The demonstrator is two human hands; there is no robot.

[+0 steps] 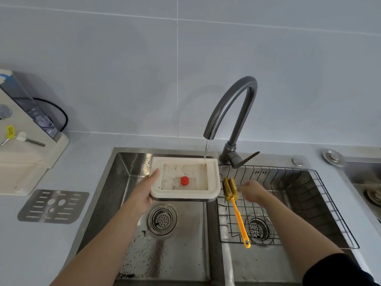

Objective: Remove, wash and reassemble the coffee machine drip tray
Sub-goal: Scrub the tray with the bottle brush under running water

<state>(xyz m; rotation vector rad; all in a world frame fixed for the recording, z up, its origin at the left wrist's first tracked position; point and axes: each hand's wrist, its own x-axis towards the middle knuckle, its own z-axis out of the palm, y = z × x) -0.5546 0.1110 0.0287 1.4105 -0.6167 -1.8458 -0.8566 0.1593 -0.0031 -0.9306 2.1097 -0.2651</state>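
Observation:
My left hand [145,191] grips the left edge of the cream drip tray [214,182] and holds it level over the left sink basin. A red float [184,180] stands inside the stained tray. Water runs from the grey faucet [231,104] into the tray's far right corner. My right hand [252,191] hovers over the wire basket with its fingers apart, just right of a yellow sponge brush [237,211] that lies on the basket, and holds nothing. The metal tray grate [53,206] lies flat on the counter at left.
The cream coffee machine [26,153] stands at the far left on the counter. The double steel sink [132,203] has a drain [162,218] under the tray. A wire basket [321,201] sits in the right basin. The faucet lever [246,158] points right.

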